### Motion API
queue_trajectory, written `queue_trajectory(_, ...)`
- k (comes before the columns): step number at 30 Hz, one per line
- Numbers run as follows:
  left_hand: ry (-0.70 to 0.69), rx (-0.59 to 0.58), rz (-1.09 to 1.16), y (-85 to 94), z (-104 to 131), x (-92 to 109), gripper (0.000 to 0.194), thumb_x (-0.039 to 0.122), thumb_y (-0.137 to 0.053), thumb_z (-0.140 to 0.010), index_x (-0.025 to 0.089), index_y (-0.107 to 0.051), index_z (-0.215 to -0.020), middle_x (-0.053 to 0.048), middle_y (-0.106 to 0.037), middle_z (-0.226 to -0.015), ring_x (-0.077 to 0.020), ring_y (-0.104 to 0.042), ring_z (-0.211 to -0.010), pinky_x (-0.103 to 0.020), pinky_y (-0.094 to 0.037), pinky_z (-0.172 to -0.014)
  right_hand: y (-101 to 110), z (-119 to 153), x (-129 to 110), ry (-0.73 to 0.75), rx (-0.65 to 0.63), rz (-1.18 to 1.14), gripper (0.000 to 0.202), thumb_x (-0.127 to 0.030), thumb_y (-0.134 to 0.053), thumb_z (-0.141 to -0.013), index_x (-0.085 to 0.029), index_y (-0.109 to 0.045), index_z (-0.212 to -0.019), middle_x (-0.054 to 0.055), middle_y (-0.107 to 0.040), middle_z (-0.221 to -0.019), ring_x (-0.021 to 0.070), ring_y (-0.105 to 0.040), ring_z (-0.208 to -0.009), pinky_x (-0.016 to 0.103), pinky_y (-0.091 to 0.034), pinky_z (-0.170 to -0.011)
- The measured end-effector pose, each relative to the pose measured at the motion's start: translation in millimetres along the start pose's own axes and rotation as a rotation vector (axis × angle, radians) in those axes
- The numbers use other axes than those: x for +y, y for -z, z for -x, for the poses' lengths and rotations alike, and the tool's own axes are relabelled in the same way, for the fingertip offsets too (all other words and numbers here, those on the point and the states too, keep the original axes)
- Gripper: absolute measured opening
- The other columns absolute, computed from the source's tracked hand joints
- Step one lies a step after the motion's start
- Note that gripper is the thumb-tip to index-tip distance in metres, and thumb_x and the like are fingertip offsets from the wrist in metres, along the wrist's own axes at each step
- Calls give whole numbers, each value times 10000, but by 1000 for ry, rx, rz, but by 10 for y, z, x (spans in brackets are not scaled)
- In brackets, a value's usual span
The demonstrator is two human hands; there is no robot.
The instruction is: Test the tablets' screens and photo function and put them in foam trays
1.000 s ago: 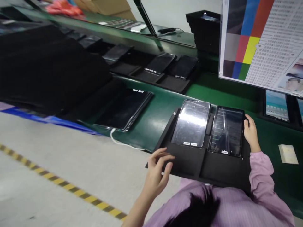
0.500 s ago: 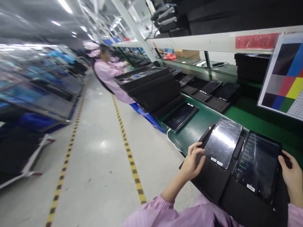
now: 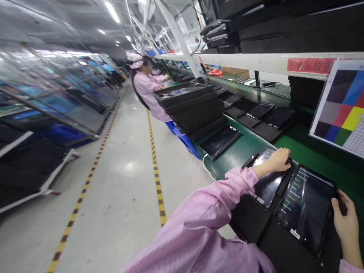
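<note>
Two tablets lie side by side on a black foam tray (image 3: 250,222). My left hand (image 3: 280,160) reaches over the left tablet (image 3: 264,191), its fingers bent together at the upper right corner; the wrist covers part of the glossy screen. The right tablet (image 3: 305,208) is lit, with a list of white and green text. My right hand (image 3: 344,214) grips this tablet's right edge, thumb on the near side and fingers bent behind it.
Another tablet (image 3: 220,141) lies on the green bench (image 3: 241,151) beside stacked black trays (image 3: 196,110). More tablets (image 3: 260,110) sit behind. A colour chart (image 3: 341,110) hangs at right. A person in pink (image 3: 148,85) works farther along; a white cable (image 3: 207,167) hangs off the edge.
My left hand has moved from the left tablet's left edge across to its upper right corner. My right hand stays at the right tablet. The camera view has shifted slightly.
</note>
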State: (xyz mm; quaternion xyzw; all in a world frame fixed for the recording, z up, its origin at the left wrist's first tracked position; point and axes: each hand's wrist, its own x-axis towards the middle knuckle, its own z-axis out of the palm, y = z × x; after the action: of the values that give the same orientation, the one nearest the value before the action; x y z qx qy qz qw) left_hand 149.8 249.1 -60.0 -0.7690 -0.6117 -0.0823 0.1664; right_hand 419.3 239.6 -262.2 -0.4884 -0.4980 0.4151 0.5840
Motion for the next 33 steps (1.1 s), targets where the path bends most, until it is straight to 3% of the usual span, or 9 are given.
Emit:
queue_trajectory(3, 29, -62, -51, -25, -23, 54, 417, 218, -664, -870, 80, -585, -1254, -202, -722, -1209, -339, -707, -1128, -437, -588, -969, 3, 24, -12, 24, -14, -53, 753, -733, -654, -850, -207, -638, -1389, 145, -636, -1478, 380, -565, -1402, 569, -380, -1247)
queue_trajectory(9, 57, -116, -139, -19, -81, 188, 420, 216, -675, -832, 59, -599, -1214, -214, -719, -1137, -355, -708, -1091, -437, -549, -1026, 35, 57, -102, -30, -2, -13, 688, -721, -644, -849, -243, -673, -1344, 120, -658, -1459, 395, -578, -1383, 589, -379, -1242)
queue_trajectory(15, 63, -86, -133, -60, -110, 253, 442, 139, -682, -779, 48, -614, -1206, -214, -711, -1146, -347, -719, -1124, -456, -420, -1225, 5, 47, -119, 14, 22, -54, 674, -686, -644, -861, -204, -663, -1331, 156, -673, -1410, 371, -599, -1357, 570, -394, -1228)
queue_trajectory(21, 98, 6, 98, -179, -52, 187, 508, 108, -652, -823, -2, -560, -1311, -255, -702, -1231, -354, -700, -1217, -507, -303, -1312, 12, 45, -201, 102, 46, -16, 675, -656, -593, -897, -158, -641, -1349, 184, -682, -1371, 341, -634, -1306, 551, -420, -1208)
queue_trajectory(24, 163, 73, 290, -162, 18, -63, 521, 189, -690, -871, 38, -525, -1341, -241, -687, -1320, -324, -673, -1289, -478, -368, -1287, 56, 145, -267, 103, 55, 64, 648, -618, -587, -919, -178, -625, -1392, 169, -646, -1441, 337, -568, -1392, 553, -373, -1248)
queue_trajectory(27, 282, 152, 473, -68, 248, -512, 500, 259, -669, -913, 89, -498, -1351, -230, -642, -1422, -273, -633, -1361, -402, -468, -1213, 124, 357, -382, 132, 40, 155, 641, -578, -605, -931, -210, -591, -1455, 165, -575, -1529, 360, -424, -1519, 610, -294, -1291)
queue_trajectory(30, 451, 238, 594, 14, 737, -957, 437, 287, -616, -922, 138, -498, -1316, -222, -609, -1471, -284, -586, -1417, -488, -420, -1255, 182, 604, -528, 152, -42, 190, 634, -554, -606, -960, -256, -535, -1515, 140, -503, -1604, 354, -320, -1593, 648, -240, -1318)
queue_trajectory(33, 583, 236, 706, 11, 1357, -1202, 417, 385, -550, -957, 182, -507, -1319, -193, -634, -1464, -295, -595, -1408, -565, -430, -1240, 196, 776, -637, 76, -142, 137, 667, -554, -601, -989, -288, -446, -1580, 117, -426, -1672, 345, -346, -1595, 643, -264, -1329)
